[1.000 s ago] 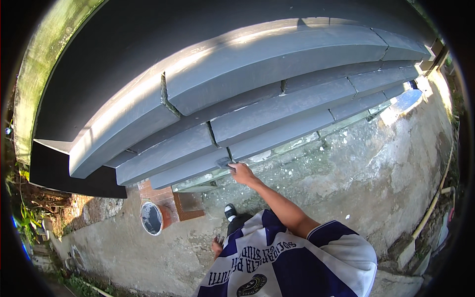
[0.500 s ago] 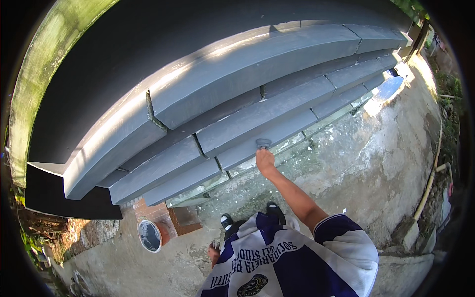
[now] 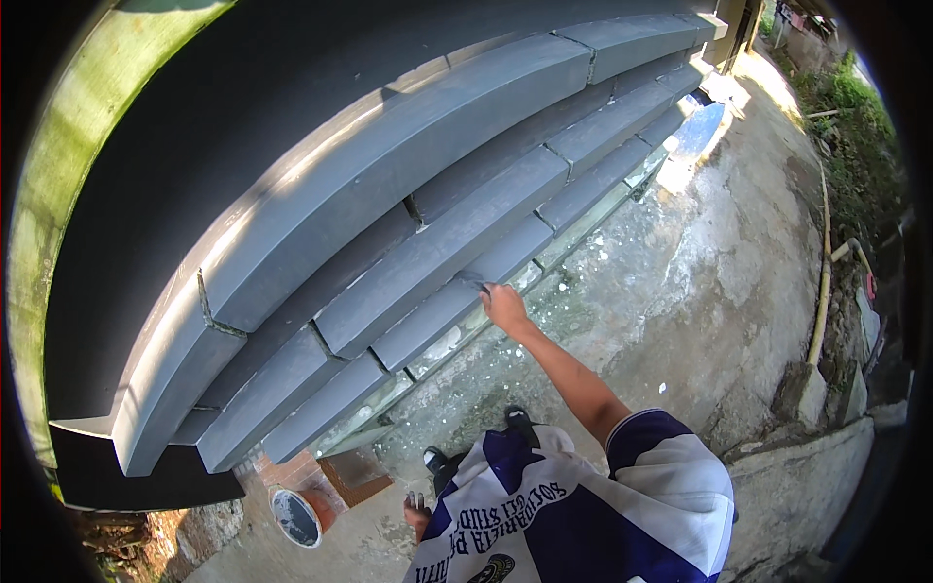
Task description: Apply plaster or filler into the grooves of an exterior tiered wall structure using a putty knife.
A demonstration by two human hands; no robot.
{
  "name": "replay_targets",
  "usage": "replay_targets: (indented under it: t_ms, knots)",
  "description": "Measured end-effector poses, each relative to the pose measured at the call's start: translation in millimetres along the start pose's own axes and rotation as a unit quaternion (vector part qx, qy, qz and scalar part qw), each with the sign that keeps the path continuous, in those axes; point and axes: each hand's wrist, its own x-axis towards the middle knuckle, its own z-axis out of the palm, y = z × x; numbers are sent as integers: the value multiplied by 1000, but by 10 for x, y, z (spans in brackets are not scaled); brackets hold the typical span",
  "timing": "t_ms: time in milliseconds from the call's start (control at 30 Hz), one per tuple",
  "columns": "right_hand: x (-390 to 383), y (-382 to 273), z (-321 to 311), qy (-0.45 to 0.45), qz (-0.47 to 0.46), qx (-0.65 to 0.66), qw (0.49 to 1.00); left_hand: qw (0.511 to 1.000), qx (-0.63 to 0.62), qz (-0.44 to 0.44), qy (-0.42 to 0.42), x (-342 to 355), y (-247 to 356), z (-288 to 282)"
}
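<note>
Gripping one brush (image 3: 483, 287), right hand (image 3: 505, 309) meets grey moulding (image 3: 437, 253); left hand (image 3: 418, 510) hangs open.

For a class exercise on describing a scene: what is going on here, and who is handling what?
A person in a blue and white shirt stands on a concrete floor beside a wall of stepped grey mouldings. The right hand is stretched out to the lowest grey band, pressing a small tool there; what kind is too small to tell. The left hand hangs low by the body, apparently empty. A round paint tin sits on the ground near red bricks.
</note>
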Motion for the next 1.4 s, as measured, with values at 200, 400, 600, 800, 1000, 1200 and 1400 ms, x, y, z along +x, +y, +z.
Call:
replay_targets:
  t_ms: [200,400,600,800,1000,1200,1400]
  knots:
    - [570,981,-514,86,169,-98,977,992,47,59,-102,201,-8,-246]
    - [178,733,2,36,69,-166,983,990,-40,-9,-132,206,74,-627]
    - [-672,-441,365,-239,-90,207,944,998,20,13,61,-337,-559,-367]
    - [-1316,-947,427,-338,34,378,861,879,397,254,66,-793,-501,-304]
    - [-1511,-1223,300,-431,95,499,746,951,101,159,244,-1173,-1023,-835]
    - [-1902,-1611,179,-465,43,480,743,939,-62,53,335,-1418,-1529,-1420]
    - [-2569,-1993,259,-477,16,402,781,975,63,5,212,-1335,-1554,-1873]
